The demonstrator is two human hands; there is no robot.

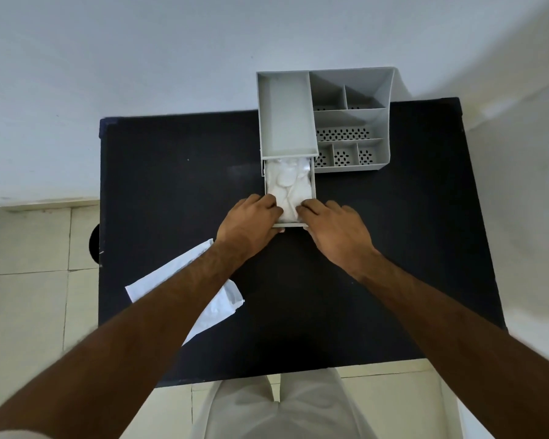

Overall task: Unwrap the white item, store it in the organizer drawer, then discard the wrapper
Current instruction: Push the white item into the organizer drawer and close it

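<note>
No readable text, label, brand or number anywhere (neither on the organizer (325, 118) nor on the wrapper (184, 277)).

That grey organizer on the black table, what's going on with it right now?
A person is pressing a white item down into the pulled-out drawer of the grey organizer. The left hand and right hand sit at the drawer's near end, fingers on the item. The drawer is open. The white wrapper lies flat on the black table, partly under the left forearm, not yet discarded.
</note>
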